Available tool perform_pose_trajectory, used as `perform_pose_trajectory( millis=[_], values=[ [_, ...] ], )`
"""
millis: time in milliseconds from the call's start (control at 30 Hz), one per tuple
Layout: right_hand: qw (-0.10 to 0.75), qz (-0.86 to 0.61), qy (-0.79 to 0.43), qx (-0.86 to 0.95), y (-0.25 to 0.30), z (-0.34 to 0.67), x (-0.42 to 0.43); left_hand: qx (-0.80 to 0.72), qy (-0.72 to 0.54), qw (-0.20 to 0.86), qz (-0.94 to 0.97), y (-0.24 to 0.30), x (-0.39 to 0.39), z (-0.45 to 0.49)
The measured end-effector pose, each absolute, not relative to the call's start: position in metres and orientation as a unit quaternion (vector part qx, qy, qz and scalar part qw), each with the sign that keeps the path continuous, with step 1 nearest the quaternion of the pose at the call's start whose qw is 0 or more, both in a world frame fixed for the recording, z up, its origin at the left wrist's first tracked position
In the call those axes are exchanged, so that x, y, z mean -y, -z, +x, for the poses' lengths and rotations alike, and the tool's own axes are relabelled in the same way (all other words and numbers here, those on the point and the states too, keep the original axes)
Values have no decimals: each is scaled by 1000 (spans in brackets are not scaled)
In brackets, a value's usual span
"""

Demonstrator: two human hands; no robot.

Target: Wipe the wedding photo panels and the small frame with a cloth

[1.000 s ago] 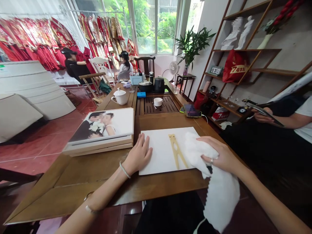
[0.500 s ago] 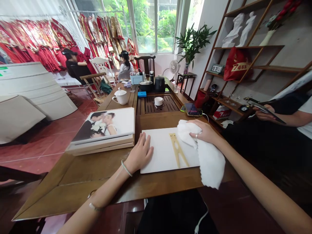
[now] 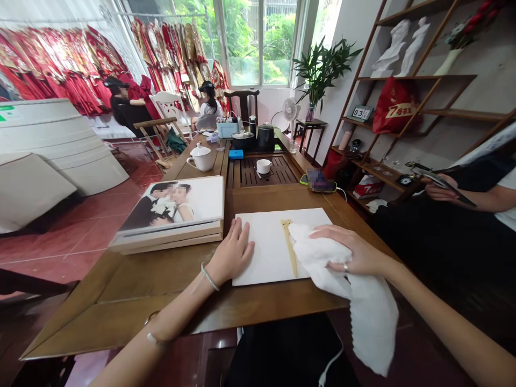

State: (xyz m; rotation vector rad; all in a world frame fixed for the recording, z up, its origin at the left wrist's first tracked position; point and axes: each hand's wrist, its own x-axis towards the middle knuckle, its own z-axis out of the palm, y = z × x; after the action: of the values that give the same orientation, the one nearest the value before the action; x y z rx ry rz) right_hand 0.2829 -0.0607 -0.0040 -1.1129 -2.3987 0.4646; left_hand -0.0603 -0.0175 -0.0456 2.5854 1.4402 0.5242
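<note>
A white board (image 3: pixel 266 247) lies flat on the wooden table (image 3: pixel 161 285) in front of me. My left hand (image 3: pixel 233 254) rests flat on its left edge, fingers stretched out. My right hand (image 3: pixel 355 252) presses a white cloth (image 3: pixel 346 285) onto the board's right part; the cloth hangs over the table's near edge. A thin pale-yellow tool (image 3: pixel 290 244) lies on the board, partly under the cloth.
A photo album (image 3: pixel 173 212) sits on a wooden box to the left. Beyond are a tea tray (image 3: pixel 258 172), a white teapot (image 3: pixel 200 158), a cup (image 3: pixel 263 166) and a phone (image 3: pixel 320 181). A person's hands (image 3: pixel 439 191) hold a phone at the right. Shelves stand behind.
My right hand has wiped the cloth from the board's far right corner back toward me and left over the yellow tool. My left hand has stayed put.
</note>
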Motion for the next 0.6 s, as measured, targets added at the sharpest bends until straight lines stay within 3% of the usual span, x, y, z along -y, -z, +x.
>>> perform_pose_trajectory(
  millis=[133,400,600],
  values=[
    [204,-435,-191,856,1,304,66,-476,-171,69,860,44,18,-59],
    [286,-554,-144,768,4,282,0,-476,-173,69,860,45,17,-60],
    [318,-510,-228,766,-1,228,-41,-471,-177,73,861,45,17,-61]
  ],
)
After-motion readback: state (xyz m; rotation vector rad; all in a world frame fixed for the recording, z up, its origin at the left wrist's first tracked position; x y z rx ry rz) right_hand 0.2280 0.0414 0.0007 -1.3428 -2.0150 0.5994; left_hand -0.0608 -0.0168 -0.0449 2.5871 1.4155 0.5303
